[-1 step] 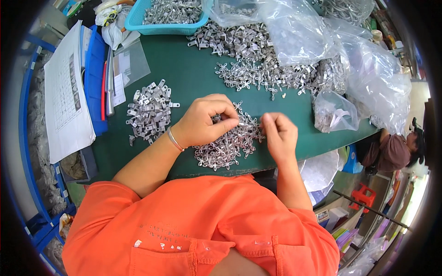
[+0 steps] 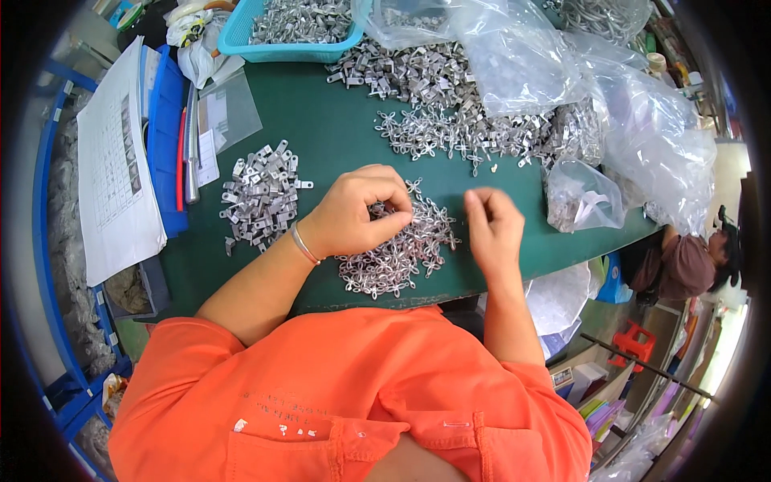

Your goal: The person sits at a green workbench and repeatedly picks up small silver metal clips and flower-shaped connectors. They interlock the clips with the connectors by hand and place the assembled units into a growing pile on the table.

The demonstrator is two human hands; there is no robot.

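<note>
My left hand (image 2: 357, 210) hovers over the left side of a pile of small silvery four-looped metal pieces (image 2: 385, 265). Its thumb and forefinger are pinched together; whatever lies between them is too small to make out. My right hand (image 2: 495, 233) is just right of the same pile, apart from it. Its fingers are curled in against the thumb, the tips a little blurred, and I cannot see what they hold. Left of my left hand lies a heap of small bent metal brackets with holes (image 2: 261, 193).
Larger heaps of brackets (image 2: 409, 68) and looped pieces (image 2: 426, 132) cover the back of the green table (image 2: 337, 128). Clear plastic bags (image 2: 642, 136) lie at right, a turquoise basket (image 2: 309, 53) behind. A blue tray (image 2: 165, 120) with papers stands left. Another person (image 2: 683, 261) is far right.
My right hand has moved slightly to the right and away from the pile of looped pieces. My left hand has shifted a touch left, still pinched.
</note>
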